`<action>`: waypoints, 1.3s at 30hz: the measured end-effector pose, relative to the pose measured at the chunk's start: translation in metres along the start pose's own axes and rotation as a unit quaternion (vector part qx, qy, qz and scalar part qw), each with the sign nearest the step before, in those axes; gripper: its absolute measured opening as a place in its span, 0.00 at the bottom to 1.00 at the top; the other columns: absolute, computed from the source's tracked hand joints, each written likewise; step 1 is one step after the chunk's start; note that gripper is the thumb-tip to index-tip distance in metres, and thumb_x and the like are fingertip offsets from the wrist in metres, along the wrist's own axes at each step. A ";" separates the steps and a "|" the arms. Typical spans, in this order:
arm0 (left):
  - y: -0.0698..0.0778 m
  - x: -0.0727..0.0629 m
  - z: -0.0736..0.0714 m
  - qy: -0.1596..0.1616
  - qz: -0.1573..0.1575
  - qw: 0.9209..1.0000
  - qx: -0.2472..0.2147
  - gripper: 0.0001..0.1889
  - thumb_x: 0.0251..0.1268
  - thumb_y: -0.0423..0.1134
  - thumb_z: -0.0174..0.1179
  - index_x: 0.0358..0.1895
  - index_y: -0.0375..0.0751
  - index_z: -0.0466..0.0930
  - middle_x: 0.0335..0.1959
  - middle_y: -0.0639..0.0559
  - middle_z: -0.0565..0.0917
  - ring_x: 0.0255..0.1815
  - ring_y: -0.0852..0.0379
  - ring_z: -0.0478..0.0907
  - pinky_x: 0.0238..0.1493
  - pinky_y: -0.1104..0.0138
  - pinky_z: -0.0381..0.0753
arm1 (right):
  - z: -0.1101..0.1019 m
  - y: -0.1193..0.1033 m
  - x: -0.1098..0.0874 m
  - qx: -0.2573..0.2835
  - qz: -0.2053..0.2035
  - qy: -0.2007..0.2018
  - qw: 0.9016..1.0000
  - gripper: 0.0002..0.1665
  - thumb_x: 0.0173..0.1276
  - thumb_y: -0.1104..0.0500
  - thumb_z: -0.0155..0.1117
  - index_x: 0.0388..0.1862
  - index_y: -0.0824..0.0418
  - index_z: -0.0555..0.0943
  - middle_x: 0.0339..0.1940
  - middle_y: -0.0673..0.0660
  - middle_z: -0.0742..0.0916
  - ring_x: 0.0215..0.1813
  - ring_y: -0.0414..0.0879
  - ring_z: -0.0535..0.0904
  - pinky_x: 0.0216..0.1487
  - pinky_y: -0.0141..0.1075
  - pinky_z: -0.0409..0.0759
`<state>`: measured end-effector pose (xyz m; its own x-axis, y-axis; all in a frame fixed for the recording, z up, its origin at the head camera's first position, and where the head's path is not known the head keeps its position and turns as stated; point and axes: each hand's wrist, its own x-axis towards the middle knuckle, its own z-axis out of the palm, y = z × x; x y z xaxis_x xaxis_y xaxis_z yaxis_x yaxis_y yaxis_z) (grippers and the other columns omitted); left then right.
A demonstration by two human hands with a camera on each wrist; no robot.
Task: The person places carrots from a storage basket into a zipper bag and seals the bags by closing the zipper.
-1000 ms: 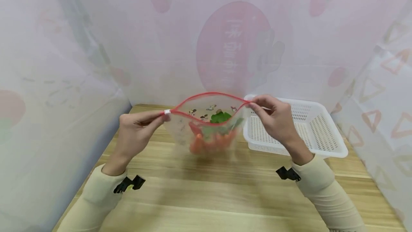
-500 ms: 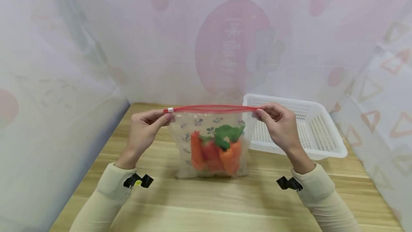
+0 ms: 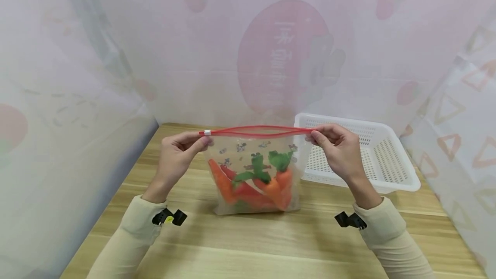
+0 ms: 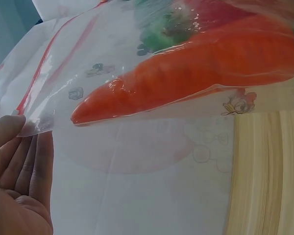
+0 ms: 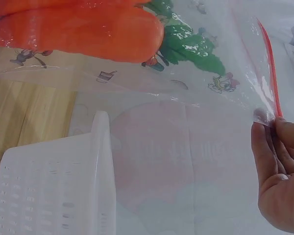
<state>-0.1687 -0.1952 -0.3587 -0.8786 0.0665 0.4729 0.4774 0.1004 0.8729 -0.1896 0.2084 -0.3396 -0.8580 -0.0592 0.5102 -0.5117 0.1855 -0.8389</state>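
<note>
Between both hands hangs a clear slider zip bag (image 3: 228,141) printed with small cartoon figures, its red zip edge on top and slightly parted in the middle. The left hand (image 3: 176,158) pinches the top left corner, beside the white slider (image 3: 207,132). At the opposite corner, the right hand (image 3: 339,152) pinches the red edge between thumb and fingers. Inside lie several orange carrots with green tops, one carrot (image 4: 186,73) showing large in the left wrist view and another carrot (image 5: 103,32) in the right wrist view. Something red, partly hidden, lies among them.
A white perforated plastic basket (image 3: 401,171) stands behind and right of the bag, partly covered by the right hand. The wooden table (image 3: 248,244) runs back to pale printed curtains (image 3: 201,55) at the rear and sides.
The bag has come upright and lower from its tilted, wide-mouthed position, its mouth narrowing. Its contents have shifted, with one carrot now leaning to the left. Both hands keep their grip.
</note>
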 end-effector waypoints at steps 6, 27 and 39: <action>-0.004 0.004 0.009 -0.008 -0.013 0.999 -0.035 0.11 0.73 0.31 0.67 0.51 0.27 0.88 0.42 0.57 0.94 0.43 0.61 0.92 0.49 0.67 0.90 | 0.000 0.003 -0.001 0.016 0.008 -0.006 1.000 0.06 0.72 0.71 0.69 0.45 0.75 0.86 0.35 0.45 0.93 0.38 0.41 0.93 0.45 0.33 0.91; -0.004 0.006 0.017 -0.013 -0.018 0.996 -0.083 0.16 0.75 0.30 0.64 0.54 0.15 0.82 0.43 0.53 0.94 0.45 0.60 0.93 0.49 0.66 0.91 | -0.001 -0.064 0.049 -0.226 -0.079 -0.196 0.951 0.20 0.77 0.56 0.69 0.64 0.59 0.86 0.62 0.58 0.90 0.65 0.53 0.87 0.67 0.38 0.84; -0.004 0.006 0.015 -0.011 -0.026 0.997 -0.076 0.15 0.76 0.31 0.64 0.54 0.19 0.84 0.43 0.54 0.94 0.44 0.60 0.93 0.48 0.66 0.91 | 0.064 -0.091 0.080 -0.267 -0.121 -0.360 0.886 0.25 0.77 0.52 0.68 0.68 0.61 0.83 0.64 0.58 0.89 0.66 0.54 0.86 0.70 0.49 0.83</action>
<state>-0.1757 -0.1808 -0.3612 -0.9009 0.0872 0.4252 0.4225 -0.0475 0.9051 -0.2140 0.1238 -0.2347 -0.6309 -0.7352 0.2477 -0.7548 0.5078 -0.4153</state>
